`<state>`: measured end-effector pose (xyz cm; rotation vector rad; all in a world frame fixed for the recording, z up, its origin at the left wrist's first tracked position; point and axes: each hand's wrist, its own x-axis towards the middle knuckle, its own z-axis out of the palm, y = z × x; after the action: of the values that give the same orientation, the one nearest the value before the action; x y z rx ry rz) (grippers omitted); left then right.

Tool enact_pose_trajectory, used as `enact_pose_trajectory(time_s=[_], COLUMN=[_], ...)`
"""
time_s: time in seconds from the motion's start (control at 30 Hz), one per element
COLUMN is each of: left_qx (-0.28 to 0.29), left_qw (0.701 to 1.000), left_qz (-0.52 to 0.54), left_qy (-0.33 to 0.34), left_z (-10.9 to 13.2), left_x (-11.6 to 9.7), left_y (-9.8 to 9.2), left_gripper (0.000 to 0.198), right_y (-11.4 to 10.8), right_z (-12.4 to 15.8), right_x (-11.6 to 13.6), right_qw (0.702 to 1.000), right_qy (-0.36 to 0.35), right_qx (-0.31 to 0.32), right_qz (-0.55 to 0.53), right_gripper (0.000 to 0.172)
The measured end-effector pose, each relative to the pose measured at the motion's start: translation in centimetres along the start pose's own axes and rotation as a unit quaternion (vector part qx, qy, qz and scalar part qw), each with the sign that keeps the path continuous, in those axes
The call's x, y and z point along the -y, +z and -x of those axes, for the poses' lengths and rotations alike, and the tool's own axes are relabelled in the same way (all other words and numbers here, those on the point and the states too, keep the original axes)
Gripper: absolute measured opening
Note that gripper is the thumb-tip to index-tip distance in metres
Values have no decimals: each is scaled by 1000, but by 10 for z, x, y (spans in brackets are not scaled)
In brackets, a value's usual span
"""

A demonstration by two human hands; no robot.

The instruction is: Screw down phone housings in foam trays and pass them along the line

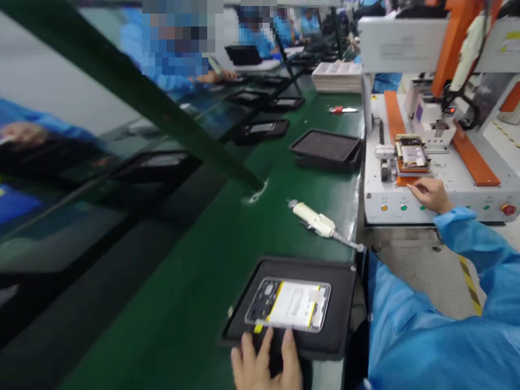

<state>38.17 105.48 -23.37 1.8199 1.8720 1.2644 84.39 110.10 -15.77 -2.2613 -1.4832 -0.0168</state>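
My left hand [266, 360] lies with fingers spread on the near edge of a black tray [341, 325]. Its fingertips are at the lower edge of an opened tablet-like device [294, 304], which shows a white battery, a dark board and yellow tape strips. My right hand [433, 195], in a blue sleeve, is at the front of a white bench machine, just above its row of buttons. Its fingers are loosely bent and apart, with nothing seen in them. Close to it, a second opened device [413, 155] sits in the machine's fixture [402, 172].
A cream electric screwdriver [314, 219] lies on the green conveyor bench [195, 287]. Beyond it are stacked black trays [325, 146], a red-handled tool [343, 110] and stacked pale trays [337, 77]. A green post [162, 103] slants across. Co-workers in blue sit opposite.
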Motion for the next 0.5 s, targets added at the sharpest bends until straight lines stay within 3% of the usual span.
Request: enact_pose_trajectory(time_s=[0.07,0.13,0.3,0.4,0.5], left_qx=[-5,-5,11,17,18], left_qw=[1000,1000,999,999,999], left_qz=[7,21,13,-12,-33], left_qy=[-4,-18,-40,-32,-13], left_z=[5,8,9,10,10], left_x=[-7,-11,-11,-12,-13], left_y=[2,5,9,8,8], left_gripper=[35,33,32,33,35], right_y=[5,8,18,21,24], right_z=[33,48,40,38,37], right_x=[-21,-44,-80,-82,-80], right_qw=[997,994,992,991,991], right_qy=[36,62,95,114,130], right_qx=[62,88,79,76,29], right_qz=[9,27,-1,-4,23], right_gripper=[29,38,32,26,24])
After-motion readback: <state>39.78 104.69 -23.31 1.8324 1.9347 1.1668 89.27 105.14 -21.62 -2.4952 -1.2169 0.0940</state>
